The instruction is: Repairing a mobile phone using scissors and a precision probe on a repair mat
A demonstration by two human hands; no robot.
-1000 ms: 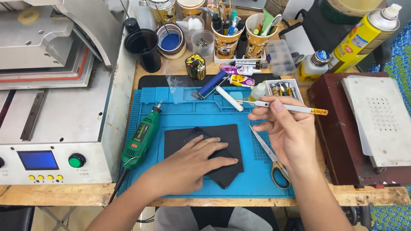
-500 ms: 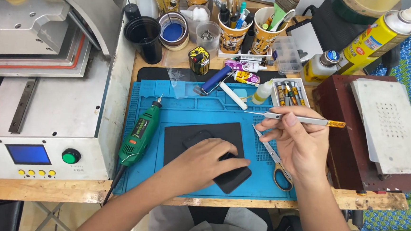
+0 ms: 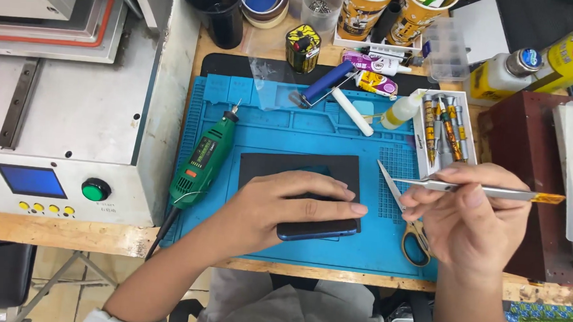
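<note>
Our right hand (image 3: 472,222) pinches slim metal tweezers (image 3: 477,190) between thumb and fingers, tips pointing toward our left hand (image 3: 290,204). That hand lies flat, fingers spread, pressing a dark phone (image 3: 315,230) onto a black pad (image 3: 293,167) on the blue mat (image 3: 289,125). Scissors (image 3: 409,231) lie just below the tweezers; a green rotary tool (image 3: 204,159) rests beyond our left hand.

Left hand (image 3: 290,204): laid palm-down, fingers extended together and pointed to the right, thumb spread toward the top, forearm angled in from the lower left. Right hand (image 3: 472,222): raised, fingers curled in a pinch grip, thumb pressed against the forefinger, knuckles turned upward, forearm brought up from below.
</note>
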